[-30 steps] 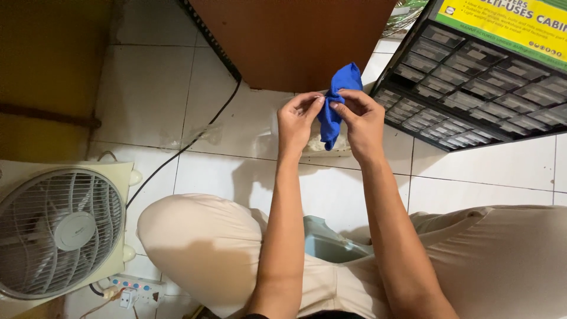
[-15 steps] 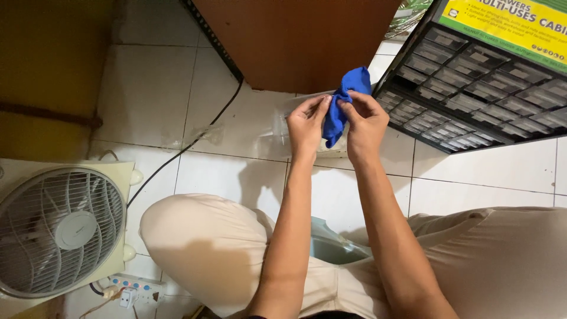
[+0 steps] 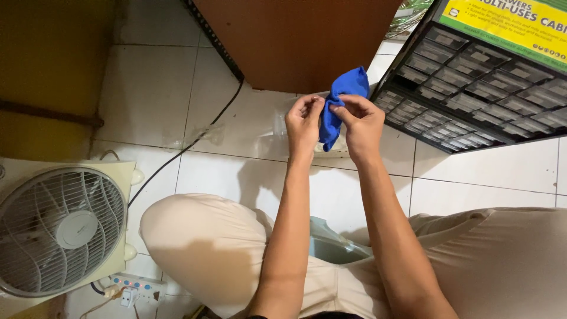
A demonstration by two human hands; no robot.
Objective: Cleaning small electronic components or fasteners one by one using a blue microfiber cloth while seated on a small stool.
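Two hands are raised together over the tiled floor [image 3: 177, 94], and a small blue cloth [image 3: 339, 103] is pinched between them. The left hand [image 3: 304, 121] is closed narrowly, its fingertips [image 3: 316, 101] nipping the cloth's left edge; the right hand [image 3: 360, 121] is likewise closed on the cloth, thumb and forefinger meeting at the same spot. Compared with a second ago, the cloth is held slightly higher and farther to the right, and its top is bunched into a rounder lump, with the tail hanging below the fingers. It is judged from this that the fabric is being gathered or worked at one point rather than spread. Behind the hands a brown wooden panel [image 3: 295, 41] is seen; to the right stands a black drawer cabinet [image 3: 472, 94]. A white box fan [image 3: 59, 230] and a power strip [image 3: 133, 286] lie at lower left.
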